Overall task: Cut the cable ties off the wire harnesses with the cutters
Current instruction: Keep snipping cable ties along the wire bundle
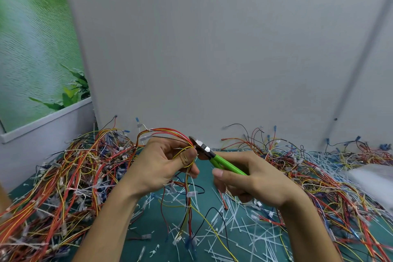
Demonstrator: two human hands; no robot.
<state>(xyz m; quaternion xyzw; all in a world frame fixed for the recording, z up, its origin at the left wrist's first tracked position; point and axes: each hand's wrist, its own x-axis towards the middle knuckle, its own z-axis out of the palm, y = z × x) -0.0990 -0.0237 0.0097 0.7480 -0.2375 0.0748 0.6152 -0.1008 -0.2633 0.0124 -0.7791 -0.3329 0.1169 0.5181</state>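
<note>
Beyond both hands I see a plain grey wall panel (212, 49), which closes off the far edge of the bench. Under the hands lies a teal mat (148, 247), and most of it is covered. A heap of wire harnesses (63, 176) of red, orange and yellow leads with clear connectors banks up left of the left hand. A second heap (319, 187) spreads out right of the right hand. The only open room is the strip of mat between and below the wrists, and that is littered with cut white cable ties (244, 234).

The held harness (170, 132) arches up over the left hand (161, 164) in red, orange and yellow strands. Its tail hangs down to the mat between my wrists (a white tie binds it lower down). The left hand's thumb and curled fingers pinch the strands together.

The right hand (255, 178) wraps its fingers around the bright green handles of the cutters (225, 162). The steel head touches the bundle just beside the left thumb. I cannot tell whether a tie sits between the blades.
</note>
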